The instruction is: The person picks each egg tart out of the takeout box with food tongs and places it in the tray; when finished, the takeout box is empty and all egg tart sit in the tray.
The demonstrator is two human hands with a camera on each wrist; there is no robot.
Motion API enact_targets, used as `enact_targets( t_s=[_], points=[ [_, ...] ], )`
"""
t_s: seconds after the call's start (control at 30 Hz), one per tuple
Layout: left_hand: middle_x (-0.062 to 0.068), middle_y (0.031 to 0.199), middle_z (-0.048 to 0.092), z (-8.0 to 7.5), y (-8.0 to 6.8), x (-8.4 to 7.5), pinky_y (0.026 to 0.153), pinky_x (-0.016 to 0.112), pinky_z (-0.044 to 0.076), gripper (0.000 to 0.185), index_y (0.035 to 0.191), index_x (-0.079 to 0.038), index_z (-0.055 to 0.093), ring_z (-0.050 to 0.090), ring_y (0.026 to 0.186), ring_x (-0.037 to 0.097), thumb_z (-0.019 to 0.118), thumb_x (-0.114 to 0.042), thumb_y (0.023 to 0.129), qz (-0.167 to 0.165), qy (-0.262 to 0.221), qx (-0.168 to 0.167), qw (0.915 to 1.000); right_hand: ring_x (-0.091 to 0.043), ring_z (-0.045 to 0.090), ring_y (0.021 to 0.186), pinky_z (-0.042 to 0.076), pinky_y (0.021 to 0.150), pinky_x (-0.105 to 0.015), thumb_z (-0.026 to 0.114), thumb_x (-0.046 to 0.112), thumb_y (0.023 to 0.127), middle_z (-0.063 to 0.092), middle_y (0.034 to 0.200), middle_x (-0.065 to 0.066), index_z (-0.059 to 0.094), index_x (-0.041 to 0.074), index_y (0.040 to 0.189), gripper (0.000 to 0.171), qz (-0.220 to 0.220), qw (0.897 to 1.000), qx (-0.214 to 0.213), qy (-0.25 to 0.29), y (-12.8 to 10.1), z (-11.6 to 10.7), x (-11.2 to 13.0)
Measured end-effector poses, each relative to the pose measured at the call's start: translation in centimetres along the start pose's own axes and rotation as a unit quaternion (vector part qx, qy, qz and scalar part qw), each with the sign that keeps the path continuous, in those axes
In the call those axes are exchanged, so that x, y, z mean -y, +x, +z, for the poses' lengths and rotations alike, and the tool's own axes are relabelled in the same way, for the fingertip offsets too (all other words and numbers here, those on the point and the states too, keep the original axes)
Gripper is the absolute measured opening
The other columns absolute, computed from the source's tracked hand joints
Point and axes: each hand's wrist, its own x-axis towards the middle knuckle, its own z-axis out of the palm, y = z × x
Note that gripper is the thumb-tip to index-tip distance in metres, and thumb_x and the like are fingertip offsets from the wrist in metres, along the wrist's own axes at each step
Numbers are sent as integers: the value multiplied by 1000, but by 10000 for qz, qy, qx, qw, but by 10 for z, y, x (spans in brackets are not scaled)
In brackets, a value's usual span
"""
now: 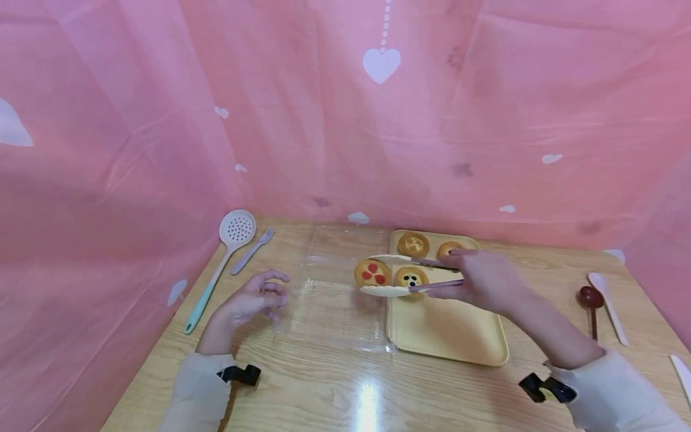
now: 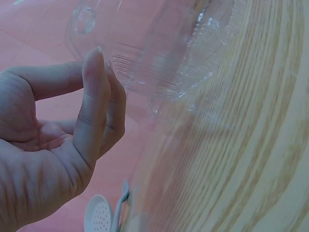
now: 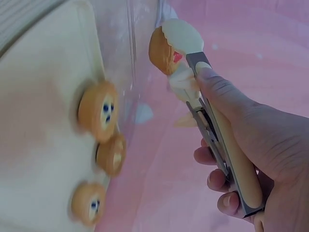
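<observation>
My right hand [image 1: 483, 282] grips a pair of tongs [image 3: 222, 140] with cream-coloured tips. Between the tips is a small round tart [image 1: 372, 273] with red pieces on top, held above the right part of a clear plastic container [image 1: 337, 345]. On the yellow tray [image 1: 453, 336] to its right sit a tart with dark dots [image 1: 408, 277], a plain-topped tart [image 1: 413, 245] and another tart [image 3: 89, 203], partly hidden by my hand in the head view. My left hand [image 1: 254, 303] is beside the container's left side, fingers loosely bent, with nothing in them.
A slotted skimmer [image 1: 237, 228] and a small fork [image 1: 252, 252] lie at the left. Over on the right are a dark red ladle [image 1: 591, 297], a pale spoon [image 1: 610, 309] and a white utensil [image 1: 681, 375], cut off by the frame. Pink cloth [image 1: 345, 120] hangs behind the table.
</observation>
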Motion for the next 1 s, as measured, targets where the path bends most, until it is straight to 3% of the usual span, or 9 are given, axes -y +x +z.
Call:
enact_targets(
  t_s=[0.13,0.3,0.5,0.77,1.0],
  points=[
    [9,89,58,0,0,2,60,35,58,47,135,12,37,59,69,22,59,6,94,0,-26,34,10000,-6,47,56,37,44,-27,78,60,76,60,77,9,76,14,111,58,287,9995,35,-127,-23,-12,-18],
    [8,88,58,-1,0,3,60,36,59,47,134,12,37,59,70,20,59,6,94,-23,-80,32,10000,-7,48,55,32,40,-28,76,65,75,61,78,7,76,11,108,64,717,9962,-49,-495,-57,-21,-43],
    [8,89,58,-3,-1,3,61,38,60,48,135,13,36,60,71,20,60,5,94,-3,-77,59,10000,-6,43,52,32,40,-29,82,60,69,56,72,12,76,8,99,60,682,9933,-416,-835,-88,-20,-72],
    [7,89,59,-4,-3,1,61,36,59,47,133,13,37,60,71,19,61,5,94,43,-86,95,9999,-7,38,50,30,46,-29,82,58,70,48,63,16,75,11,90,51,899,9920,-258,-852,-104,-13,-89],
    [6,86,58,-2,1,3,60,36,60,49,135,12,36,60,70,19,61,5,93,32,-71,98,9999,-9,44,52,36,42,-32,79,66,70,50,66,10,74,10,94,61,1218,9902,218,-647,-109,4,-90]
  ],
)
